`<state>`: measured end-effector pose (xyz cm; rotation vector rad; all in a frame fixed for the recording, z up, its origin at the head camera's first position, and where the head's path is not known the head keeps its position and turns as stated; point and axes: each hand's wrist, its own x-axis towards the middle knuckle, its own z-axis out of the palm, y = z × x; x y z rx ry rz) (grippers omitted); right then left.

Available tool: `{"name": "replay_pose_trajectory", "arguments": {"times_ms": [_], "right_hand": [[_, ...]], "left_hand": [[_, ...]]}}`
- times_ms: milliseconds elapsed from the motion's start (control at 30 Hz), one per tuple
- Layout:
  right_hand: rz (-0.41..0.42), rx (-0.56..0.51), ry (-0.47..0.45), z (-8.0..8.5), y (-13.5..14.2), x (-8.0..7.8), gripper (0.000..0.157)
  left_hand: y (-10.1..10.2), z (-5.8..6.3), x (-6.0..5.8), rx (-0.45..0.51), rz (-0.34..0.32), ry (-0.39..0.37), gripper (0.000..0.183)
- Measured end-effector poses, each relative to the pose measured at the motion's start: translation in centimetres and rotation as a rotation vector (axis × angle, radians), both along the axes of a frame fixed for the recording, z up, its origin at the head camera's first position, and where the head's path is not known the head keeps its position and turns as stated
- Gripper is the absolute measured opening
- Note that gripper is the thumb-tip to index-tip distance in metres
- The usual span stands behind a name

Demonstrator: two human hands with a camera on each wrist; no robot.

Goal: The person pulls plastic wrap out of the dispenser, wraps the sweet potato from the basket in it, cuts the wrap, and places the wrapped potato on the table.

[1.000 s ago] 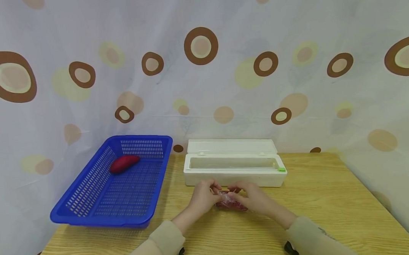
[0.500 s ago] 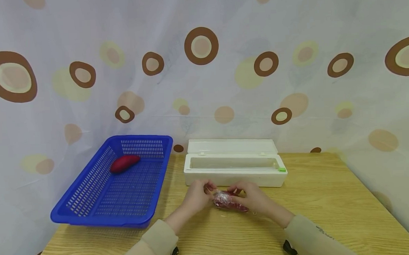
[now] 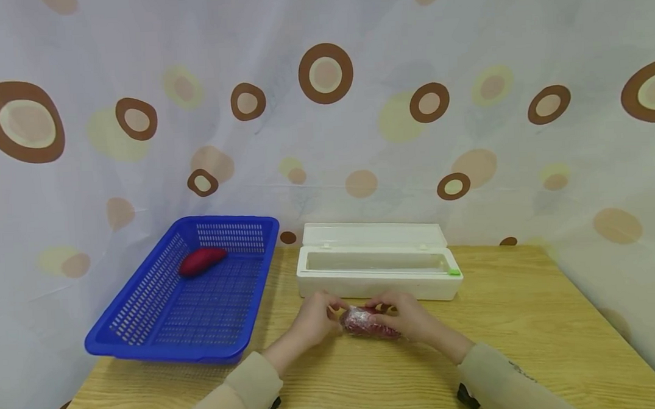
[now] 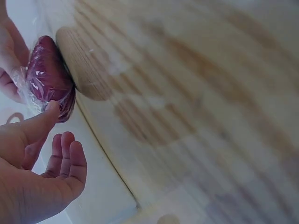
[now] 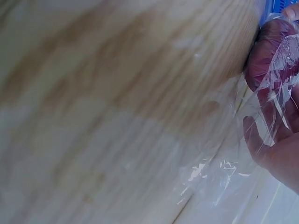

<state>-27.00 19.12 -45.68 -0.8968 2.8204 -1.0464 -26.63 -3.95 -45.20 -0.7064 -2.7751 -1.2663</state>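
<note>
A sweet potato (image 3: pixel 365 322), dark red and wrapped in clear cling film, lies on the table in front of a white box. My left hand (image 3: pixel 316 318) is at its left end, the thumb and forefinger pinching there; the remaining fingers bend loosely in the left wrist view. At the other end, my right hand (image 3: pixel 406 316) holds the potato between thumb and fingers. Loose cling film (image 5: pixel 212 179) trails from that end across the right hand's fingers in the right wrist view. The underside of the potato is hidden.
The white cling film box (image 3: pixel 375 288) stands behind the hands with its lid raised and a green slider (image 3: pixel 454 272) on its edge. On the left, a blue basket (image 3: pixel 262 280) holds another red sweet potato (image 3: pixel 202 260). A patterned curtain (image 3: pixel 325 143) hangs behind the table.
My left hand has moved left from the middle of the sweet potato to its left end, uncovering more of the wrapped surface. The right hand has stayed nearly in place.
</note>
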Motion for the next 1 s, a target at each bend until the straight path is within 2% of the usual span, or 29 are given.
{"name": "replay_pose_trajectory", "arguments": {"times_ms": [233, 400, 667, 833, 900, 1000], "right_hand": [[0.036, -0.010, -0.009, -0.28, 0.07, -0.21, 0.029], [0.066, -0.037, -0.029, -0.27, 0.28, -0.16, 0.029], [0.127, -0.031, -0.014, -0.20, 0.60, -0.25, 0.036], [0.148, -0.021, 0.032, -0.24, 0.76, -0.32, 0.036], [0.149, -0.018, 0.039, -0.30, 0.77, -0.36, 0.036], [0.140, -0.015, 0.020, -0.33, 0.75, -0.38, 0.035]], "left_hand": [[0.26, -0.27, -0.15, -0.073, -0.008, 0.014, 0.035], [0.44, -0.31, -0.33, -0.083, -0.047, -0.003, 0.036], [0.75, -0.21, -0.38, -0.064, -0.061, -0.070, 0.039], [0.52, 0.02, -0.28, -0.047, -0.065, -0.128, 0.050], [0.28, 0.21, -0.21, -0.028, -0.066, -0.128, 0.052], [-0.07, 0.51, -0.06, -0.021, -0.068, -0.074, 0.045]]}}
